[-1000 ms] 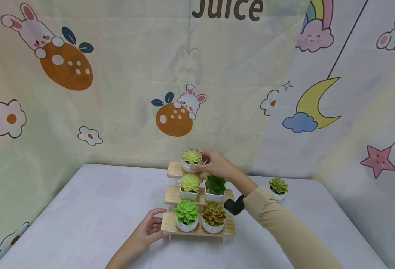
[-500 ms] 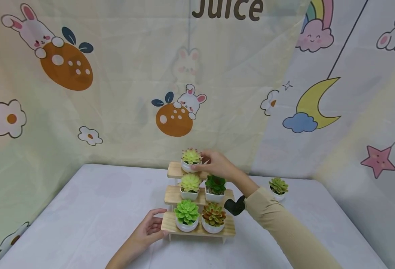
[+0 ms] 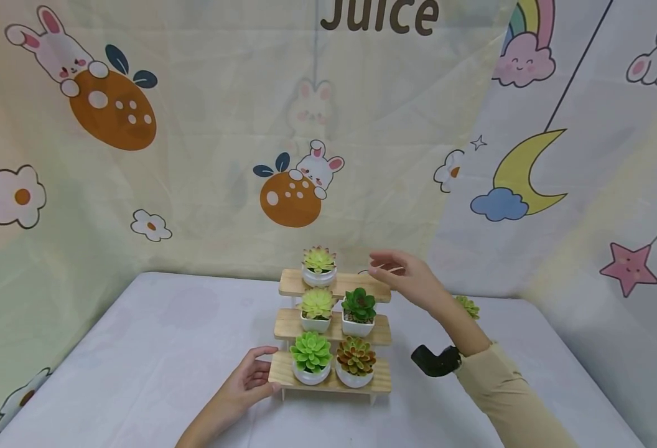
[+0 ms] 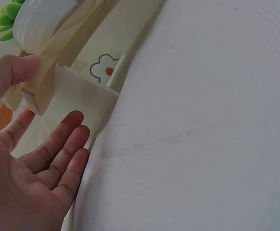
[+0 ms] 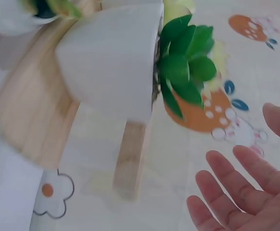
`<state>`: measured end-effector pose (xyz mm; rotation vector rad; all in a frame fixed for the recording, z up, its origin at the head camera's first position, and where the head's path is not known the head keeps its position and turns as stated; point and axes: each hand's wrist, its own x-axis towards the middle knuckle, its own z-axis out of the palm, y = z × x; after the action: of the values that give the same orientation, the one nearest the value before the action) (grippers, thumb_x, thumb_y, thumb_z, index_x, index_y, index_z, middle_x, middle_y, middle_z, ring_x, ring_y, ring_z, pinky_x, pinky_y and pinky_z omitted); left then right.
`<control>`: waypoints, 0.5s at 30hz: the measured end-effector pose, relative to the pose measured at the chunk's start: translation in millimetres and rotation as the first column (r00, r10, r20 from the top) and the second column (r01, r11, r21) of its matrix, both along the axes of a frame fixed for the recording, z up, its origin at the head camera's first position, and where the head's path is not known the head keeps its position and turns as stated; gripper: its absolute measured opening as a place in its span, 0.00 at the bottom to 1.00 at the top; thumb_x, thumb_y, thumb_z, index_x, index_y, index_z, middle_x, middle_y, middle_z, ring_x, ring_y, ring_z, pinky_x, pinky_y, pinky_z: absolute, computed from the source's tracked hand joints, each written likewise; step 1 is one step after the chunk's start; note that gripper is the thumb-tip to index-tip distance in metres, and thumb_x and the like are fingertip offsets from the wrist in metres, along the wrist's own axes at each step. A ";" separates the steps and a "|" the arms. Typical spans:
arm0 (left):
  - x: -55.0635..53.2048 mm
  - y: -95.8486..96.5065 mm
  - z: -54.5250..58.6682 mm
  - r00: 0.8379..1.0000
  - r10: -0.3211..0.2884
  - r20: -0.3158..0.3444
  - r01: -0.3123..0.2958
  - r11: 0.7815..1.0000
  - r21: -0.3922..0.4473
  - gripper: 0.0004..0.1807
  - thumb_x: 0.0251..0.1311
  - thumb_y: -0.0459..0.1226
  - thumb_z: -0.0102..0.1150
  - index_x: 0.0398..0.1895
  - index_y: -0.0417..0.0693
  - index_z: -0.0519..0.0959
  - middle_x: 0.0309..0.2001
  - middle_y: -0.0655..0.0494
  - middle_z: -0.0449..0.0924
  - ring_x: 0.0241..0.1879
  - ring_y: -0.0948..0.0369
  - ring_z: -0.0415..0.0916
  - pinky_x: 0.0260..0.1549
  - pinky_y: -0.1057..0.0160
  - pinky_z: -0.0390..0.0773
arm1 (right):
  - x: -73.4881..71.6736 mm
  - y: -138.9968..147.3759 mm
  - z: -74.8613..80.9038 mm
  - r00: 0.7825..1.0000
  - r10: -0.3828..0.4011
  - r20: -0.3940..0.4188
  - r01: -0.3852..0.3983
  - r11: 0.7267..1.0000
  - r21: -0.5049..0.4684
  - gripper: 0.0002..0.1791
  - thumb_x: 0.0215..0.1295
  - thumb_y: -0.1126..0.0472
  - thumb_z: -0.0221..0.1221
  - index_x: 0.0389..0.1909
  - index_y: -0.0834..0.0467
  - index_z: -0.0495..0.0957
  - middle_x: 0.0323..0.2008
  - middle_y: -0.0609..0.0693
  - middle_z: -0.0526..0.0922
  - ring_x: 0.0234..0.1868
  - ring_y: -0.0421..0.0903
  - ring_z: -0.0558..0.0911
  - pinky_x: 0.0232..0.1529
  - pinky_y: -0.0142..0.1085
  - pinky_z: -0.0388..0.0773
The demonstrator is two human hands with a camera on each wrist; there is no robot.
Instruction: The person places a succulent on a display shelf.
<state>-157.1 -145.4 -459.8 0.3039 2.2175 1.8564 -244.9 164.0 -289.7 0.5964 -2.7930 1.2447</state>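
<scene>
A three-tier wooden plant stand [image 3: 362, 286] stands on the white-covered table. My left hand [image 3: 242, 381] is at the left end of its lowest shelf. In the left wrist view, thumb and index finger pinch that shelf end [image 4: 40, 94], other fingers loose. My right hand [image 3: 407, 278] is in the air by the top shelf's right end, fingers apart, holding nothing. A pink-tipped potted succulent [image 3: 319, 266] sits on the top shelf's left. The middle shelf holds a pale yellow-green succulent [image 3: 316, 308] and a dark green one [image 3: 358, 311]; the bottom, a bright green one [image 3: 311, 358] and a reddish-brown one [image 3: 355, 361].
Another green succulent [image 3: 468, 306] stands on the table at the back right, mostly hidden behind my right forearm. A printed cloth backdrop [image 3: 211, 155] rises behind the table's back edge. The white tablecloth [image 3: 183, 336] spreads around the stand.
My right hand has let go of the pink-tipped succulent on the top shelf and moved right. My forearm now covers most of the back-right succulent. The left hand stays at the shelf end.
</scene>
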 end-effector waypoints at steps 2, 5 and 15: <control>-0.4 0.4 -0.4 1.000 -0.003 -0.003 0.003 1.000 -0.002 0.36 0.56 0.39 0.62 0.65 0.45 0.57 0.49 0.44 0.74 0.46 0.57 0.72 0.43 0.69 0.73 | 6.3 10.5 -3.9 0.999 -0.041 -0.031 0.040 0.999 -0.020 0.24 0.65 0.50 0.55 0.58 0.59 0.70 0.53 0.57 0.77 0.53 0.52 0.75 0.55 0.48 0.71; -1.1 0.6 -1.3 1.000 -0.007 -0.005 0.007 1.000 -0.006 0.36 0.56 0.39 0.62 0.65 0.46 0.57 0.49 0.44 0.74 0.46 0.57 0.72 0.43 0.69 0.73 | 14.7 25.6 -10.9 0.992 -0.100 -0.071 0.097 0.994 -0.040 0.23 0.65 0.50 0.56 0.57 0.59 0.71 0.53 0.57 0.77 0.52 0.51 0.75 0.53 0.47 0.72; -2.4 -0.9 -2.9 1.000 0.005 -0.027 -0.006 1.000 -0.031 0.35 0.56 0.39 0.62 0.65 0.46 0.58 0.48 0.44 0.75 0.44 0.60 0.74 0.43 0.70 0.74 | 31.9 81.2 -32.3 0.957 -0.288 -0.020 0.286 0.956 -0.056 0.30 0.64 0.44 0.55 0.60 0.58 0.67 0.59 0.57 0.71 0.58 0.54 0.69 0.55 0.47 0.69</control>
<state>-159.6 -146.3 -462.8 0.3195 2.2650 1.8296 -213.0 245.2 -322.0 0.1917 -2.6890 1.2330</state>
